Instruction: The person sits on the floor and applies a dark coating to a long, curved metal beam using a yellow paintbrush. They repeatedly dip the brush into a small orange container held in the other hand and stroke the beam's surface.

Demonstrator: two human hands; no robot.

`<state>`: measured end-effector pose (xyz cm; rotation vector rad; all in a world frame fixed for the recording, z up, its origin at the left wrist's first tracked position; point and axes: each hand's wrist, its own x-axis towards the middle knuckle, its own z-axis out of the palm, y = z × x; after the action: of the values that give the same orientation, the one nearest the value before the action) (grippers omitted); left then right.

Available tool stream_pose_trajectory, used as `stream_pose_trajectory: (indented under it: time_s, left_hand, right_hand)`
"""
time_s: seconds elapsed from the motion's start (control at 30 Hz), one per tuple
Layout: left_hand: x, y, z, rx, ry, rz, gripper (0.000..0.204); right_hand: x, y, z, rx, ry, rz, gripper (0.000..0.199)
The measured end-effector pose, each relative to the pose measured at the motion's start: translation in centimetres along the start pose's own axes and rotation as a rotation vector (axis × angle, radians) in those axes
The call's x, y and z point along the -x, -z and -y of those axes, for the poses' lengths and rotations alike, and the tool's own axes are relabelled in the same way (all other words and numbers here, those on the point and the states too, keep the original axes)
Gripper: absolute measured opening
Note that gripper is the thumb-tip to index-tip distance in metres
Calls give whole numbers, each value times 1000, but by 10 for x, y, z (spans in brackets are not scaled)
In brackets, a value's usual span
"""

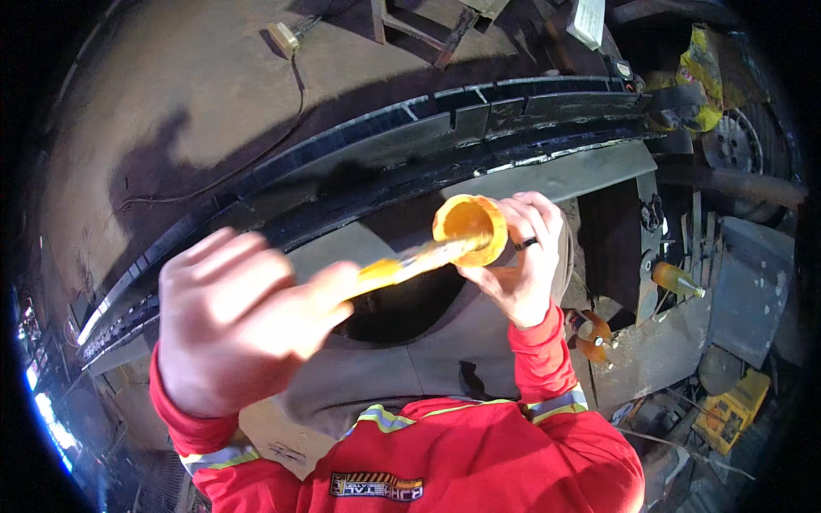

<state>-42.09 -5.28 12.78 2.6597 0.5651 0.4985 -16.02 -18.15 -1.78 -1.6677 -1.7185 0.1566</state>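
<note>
Your left hand (238,312) is gripping the yellow-handled tool (389,269), your right hand (530,267) the orange cup (460,219), probably light, around its side.

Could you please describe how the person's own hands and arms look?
The left hand and right hand are ungloved; the right one wears a dark ring. Both sleeves are red, each crossed by a silver band with yellow edging.

Just 1 head-worn fisheye, looking down: left hand (239,321) super close at 8 o'clock, red shirt (479,457) at 6, floor (205,103) farther off at 10.
</note>
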Motion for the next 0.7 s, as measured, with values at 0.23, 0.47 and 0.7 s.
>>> stream_pose_trajectory:
  time_s: [0.23,0.47,0.7]
  left_hand:
    - [-18,-38,-27,-318,-63,210,12]
    - [0,-18,-14,66,209,214,13]
    - [19,-44,-32,-39,411,222,10]
  right_hand:
    - [1,-13,26,19,82,-21,77]
    - [9,-12,29,16,36,9,73]
    - [11,-19,42,50,73,53,69]
